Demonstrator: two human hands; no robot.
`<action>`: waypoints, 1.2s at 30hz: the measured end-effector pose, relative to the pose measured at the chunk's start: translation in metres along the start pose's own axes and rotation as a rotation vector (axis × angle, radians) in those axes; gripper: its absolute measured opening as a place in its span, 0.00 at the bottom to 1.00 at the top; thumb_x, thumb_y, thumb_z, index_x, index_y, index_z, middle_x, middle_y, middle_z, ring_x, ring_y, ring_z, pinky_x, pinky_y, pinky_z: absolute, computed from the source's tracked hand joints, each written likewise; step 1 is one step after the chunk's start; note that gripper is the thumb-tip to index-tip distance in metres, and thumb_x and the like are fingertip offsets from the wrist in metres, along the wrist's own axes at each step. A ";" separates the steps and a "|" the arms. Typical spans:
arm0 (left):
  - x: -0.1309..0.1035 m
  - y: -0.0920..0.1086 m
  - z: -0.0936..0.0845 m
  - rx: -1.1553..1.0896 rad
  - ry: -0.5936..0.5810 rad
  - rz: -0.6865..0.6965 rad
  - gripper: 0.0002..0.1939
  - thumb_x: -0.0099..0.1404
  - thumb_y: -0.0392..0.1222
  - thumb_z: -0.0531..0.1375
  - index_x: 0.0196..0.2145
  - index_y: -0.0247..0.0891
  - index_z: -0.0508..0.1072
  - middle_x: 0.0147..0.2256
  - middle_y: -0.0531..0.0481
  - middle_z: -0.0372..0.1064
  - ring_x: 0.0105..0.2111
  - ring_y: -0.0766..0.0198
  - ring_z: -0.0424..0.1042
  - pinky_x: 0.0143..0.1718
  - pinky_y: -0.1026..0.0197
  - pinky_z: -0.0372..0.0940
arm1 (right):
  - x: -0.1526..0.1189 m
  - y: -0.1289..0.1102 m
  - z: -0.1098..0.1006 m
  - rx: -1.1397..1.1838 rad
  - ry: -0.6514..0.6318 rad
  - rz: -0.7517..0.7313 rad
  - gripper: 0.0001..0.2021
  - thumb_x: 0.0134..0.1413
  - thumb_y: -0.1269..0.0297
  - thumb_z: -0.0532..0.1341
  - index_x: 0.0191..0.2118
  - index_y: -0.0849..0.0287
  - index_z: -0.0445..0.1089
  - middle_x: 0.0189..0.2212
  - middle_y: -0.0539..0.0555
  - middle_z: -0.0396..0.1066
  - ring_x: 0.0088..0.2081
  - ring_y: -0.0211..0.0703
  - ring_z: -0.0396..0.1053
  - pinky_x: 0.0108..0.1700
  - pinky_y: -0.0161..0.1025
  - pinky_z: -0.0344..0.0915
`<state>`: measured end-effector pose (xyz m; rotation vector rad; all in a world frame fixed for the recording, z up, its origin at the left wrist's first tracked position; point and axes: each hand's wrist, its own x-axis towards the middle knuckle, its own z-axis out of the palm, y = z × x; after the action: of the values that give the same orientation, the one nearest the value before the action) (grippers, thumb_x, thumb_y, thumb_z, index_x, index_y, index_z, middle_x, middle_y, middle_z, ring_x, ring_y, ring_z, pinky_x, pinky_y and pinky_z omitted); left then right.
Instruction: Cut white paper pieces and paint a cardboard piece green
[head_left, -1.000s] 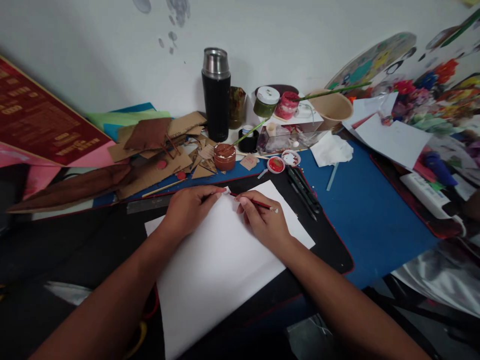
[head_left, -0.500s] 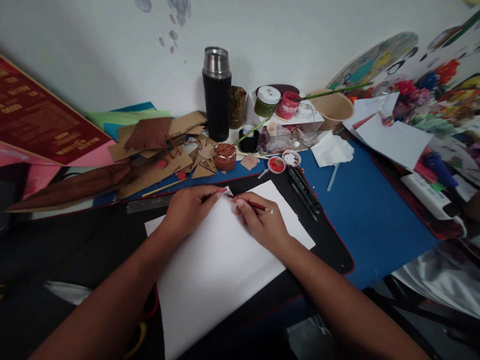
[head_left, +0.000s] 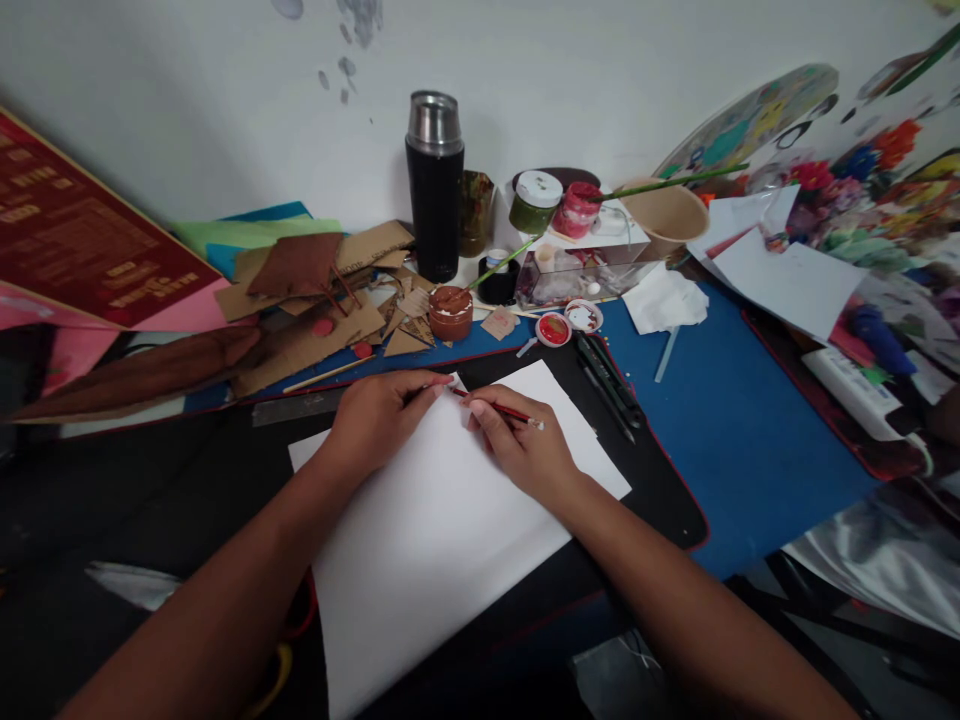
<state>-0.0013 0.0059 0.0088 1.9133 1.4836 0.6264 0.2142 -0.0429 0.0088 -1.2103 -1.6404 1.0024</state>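
Large white paper (head_left: 420, 560) lies under both forearms, one narrow corner pointing up between the hands. My left hand (head_left: 379, 420) is at that corner, thumb and forefinger pinched together. Reddish colour shows at its fingertips, but what they hold is too small to make out. My right hand (head_left: 525, 440) grips a thin dark-red stick (head_left: 510, 410), a pencil or a brush, with a pale far end. Its near tip points at the left fingertips and almost reaches them. Just beyond the hands are a small pot of red paint (head_left: 553, 329) and a pot of white paint (head_left: 583, 317).
A black tumbler (head_left: 435, 200) stands at the back, beside a brown paint jar (head_left: 451, 314). Cardboard scraps (head_left: 300, 365) pile up at the left. Black pens (head_left: 606, 385) lie right of the paper. A crumpled tissue (head_left: 664, 298) and a power strip (head_left: 853, 392) are farther right.
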 end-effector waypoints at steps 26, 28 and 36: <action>-0.001 0.001 0.001 0.006 0.026 0.009 0.15 0.72 0.51 0.60 0.46 0.52 0.87 0.49 0.54 0.86 0.49 0.51 0.84 0.51 0.53 0.74 | 0.002 -0.001 0.001 -0.015 -0.021 -0.036 0.12 0.75 0.57 0.60 0.48 0.55 0.80 0.35 0.52 0.80 0.37 0.44 0.77 0.43 0.39 0.71; -0.002 0.001 0.001 0.013 0.030 0.026 0.16 0.73 0.50 0.59 0.48 0.51 0.87 0.49 0.53 0.86 0.49 0.51 0.84 0.51 0.54 0.73 | 0.000 -0.002 0.001 0.049 0.016 -0.014 0.12 0.75 0.56 0.61 0.47 0.56 0.80 0.33 0.52 0.79 0.31 0.41 0.75 0.37 0.38 0.69; -0.003 -0.003 0.005 0.046 0.070 0.038 0.18 0.75 0.50 0.57 0.49 0.46 0.85 0.47 0.50 0.86 0.46 0.52 0.83 0.47 0.55 0.71 | 0.007 -0.005 -0.006 0.353 0.247 0.190 0.20 0.69 0.43 0.64 0.39 0.57 0.78 0.21 0.46 0.70 0.18 0.34 0.61 0.20 0.33 0.55</action>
<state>-0.0012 0.0024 0.0032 1.9772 1.5201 0.6878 0.2174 -0.0366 0.0163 -1.2062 -1.1182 1.1531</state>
